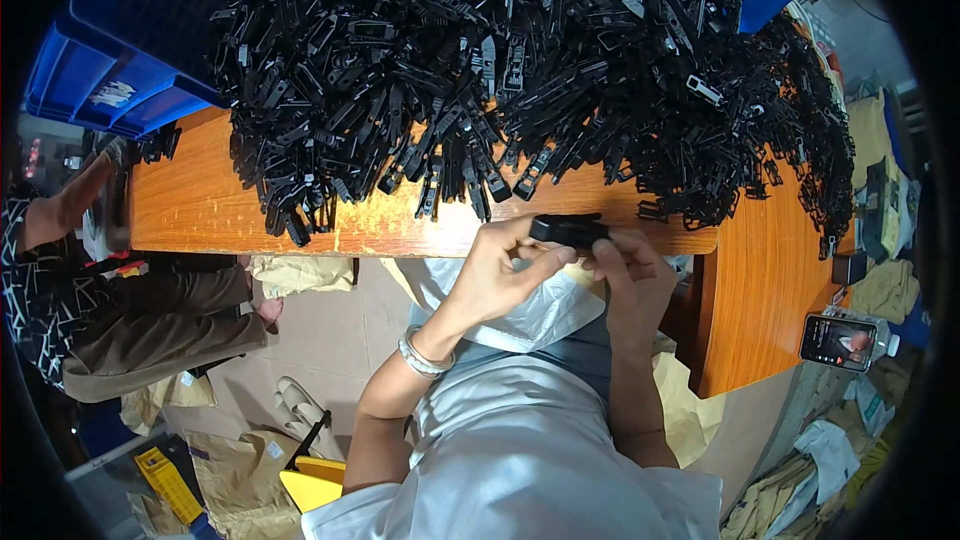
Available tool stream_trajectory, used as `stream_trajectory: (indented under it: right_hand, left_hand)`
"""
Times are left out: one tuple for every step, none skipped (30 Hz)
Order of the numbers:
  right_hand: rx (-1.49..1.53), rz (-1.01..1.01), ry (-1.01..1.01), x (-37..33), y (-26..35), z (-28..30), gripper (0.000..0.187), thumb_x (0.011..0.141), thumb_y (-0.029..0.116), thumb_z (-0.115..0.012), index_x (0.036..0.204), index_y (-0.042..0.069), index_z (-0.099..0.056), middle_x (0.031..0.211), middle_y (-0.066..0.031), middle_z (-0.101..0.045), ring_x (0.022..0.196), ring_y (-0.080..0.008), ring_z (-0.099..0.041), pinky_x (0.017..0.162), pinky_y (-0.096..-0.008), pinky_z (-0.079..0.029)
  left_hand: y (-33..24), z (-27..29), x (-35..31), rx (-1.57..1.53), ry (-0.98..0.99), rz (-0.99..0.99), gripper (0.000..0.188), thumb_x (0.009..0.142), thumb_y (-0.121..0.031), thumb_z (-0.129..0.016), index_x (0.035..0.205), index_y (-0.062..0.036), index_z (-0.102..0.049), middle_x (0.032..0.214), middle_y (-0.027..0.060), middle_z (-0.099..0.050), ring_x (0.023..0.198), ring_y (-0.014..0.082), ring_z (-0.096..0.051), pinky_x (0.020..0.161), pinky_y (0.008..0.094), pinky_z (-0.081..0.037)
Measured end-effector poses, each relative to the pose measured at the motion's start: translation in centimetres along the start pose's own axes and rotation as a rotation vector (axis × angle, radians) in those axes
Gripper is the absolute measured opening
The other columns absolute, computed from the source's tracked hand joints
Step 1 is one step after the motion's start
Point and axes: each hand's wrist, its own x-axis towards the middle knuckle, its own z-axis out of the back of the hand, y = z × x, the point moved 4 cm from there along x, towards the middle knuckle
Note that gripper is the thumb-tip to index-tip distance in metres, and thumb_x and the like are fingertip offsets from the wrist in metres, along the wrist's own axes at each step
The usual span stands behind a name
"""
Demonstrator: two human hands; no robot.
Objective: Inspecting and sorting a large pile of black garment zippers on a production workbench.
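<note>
Just in front of the wooden table's near edge, a long black plastic part (568, 230) is held up between both hands. My left hand (502, 268) is closed on its left end, thumb reaching in below it. The fingers of my right hand (634, 278) pinch the right end. What kind of part it is cannot be made out; parts of it are behind the fingers. Beyond the hands lies a large heap of similar slender black plastic parts (400, 70), some with slots. Below the hands a whitish sack (560, 315) lies open over my lap.
The wooden table (200, 190) bends toward me on the right. A blue crate (150, 70) stands far left. A phone (838, 342) is propped at the right edge. Another person (60, 310) sits at left. Brown paper sacks (240, 480) and a yellow stool (315, 490) are on the floor.
</note>
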Motion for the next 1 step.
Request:
stream_trajectory:
  right_hand:
    - [-0.079, 0.037, 0.036, -0.35, -0.18, -0.04, 0.015, 0.081, 0.007, -0.061, 0.091, -0.003, -0.060, 0.090, -0.0139, -0.061, 0.063, -0.0139, -0.060, 0.062, -0.0227, -0.047]
  left_hand:
    - [1.21, 0.08, -0.13, -0.132, 0.022, 0.122, 0.014, 0.081, -0.005, -0.060, 0.095, -0.0058, -0.064, 0.078, 0.0068, -0.066, 0.067, 0.0129, -0.061, 0.066, 0.0249, -0.050]
